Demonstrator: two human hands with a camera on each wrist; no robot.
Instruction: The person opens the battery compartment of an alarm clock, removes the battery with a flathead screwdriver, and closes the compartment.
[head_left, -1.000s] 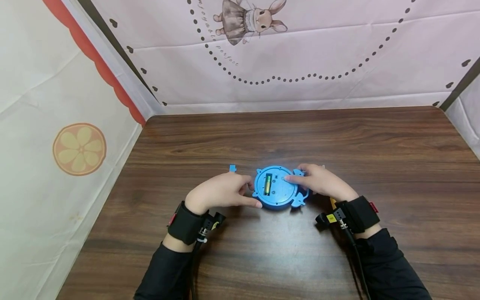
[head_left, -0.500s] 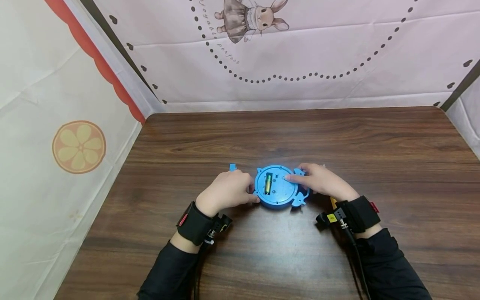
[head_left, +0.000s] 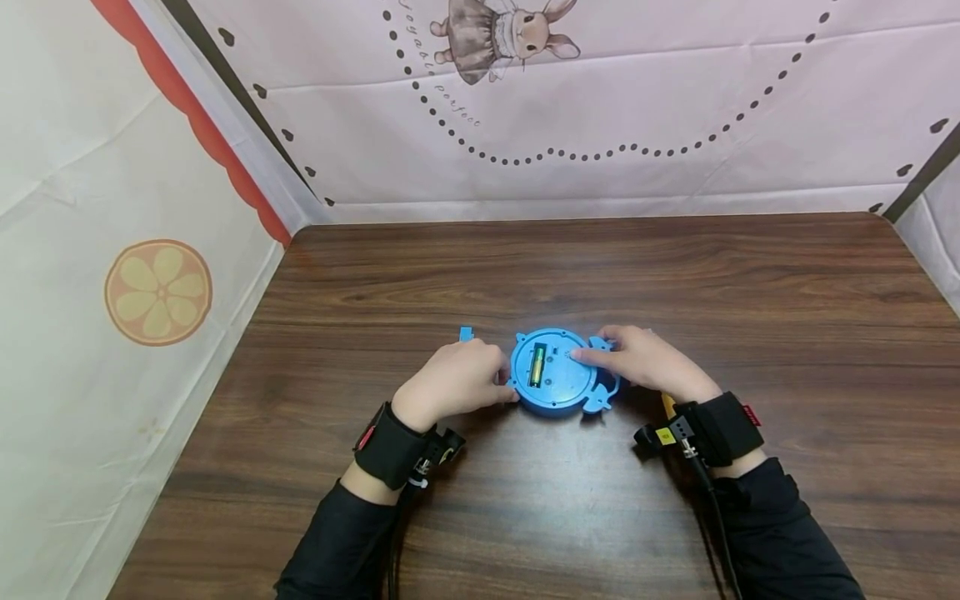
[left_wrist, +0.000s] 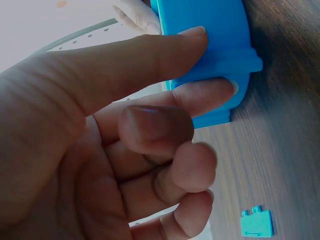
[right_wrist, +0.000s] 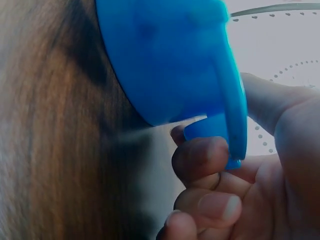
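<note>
A round blue plastic device, perhaps a small clock, has its back facing up over the table. One battery sits in its open slot. My left hand pinches the device's left edge between thumb and index finger, its other fingers loosely curled. On the opposite side my right hand grips the end with the lugs, thumb across the back and fingers curled beneath. Left of the device, behind my left hand, lies a small blue battery cover, which also shows with its tabs in the left wrist view. The device's front is hidden.
A brown wood-grain table spreads under everything. White printed cloth rises along its back, and another cloth hangs at the left. Partly hidden by my right wrist is a yellow thing, its kind unclear.
My left hand has moved slightly right and its thumb and index finger have closed on the device's left edge. The right hand keeps its grip, and the device has barely moved.
</note>
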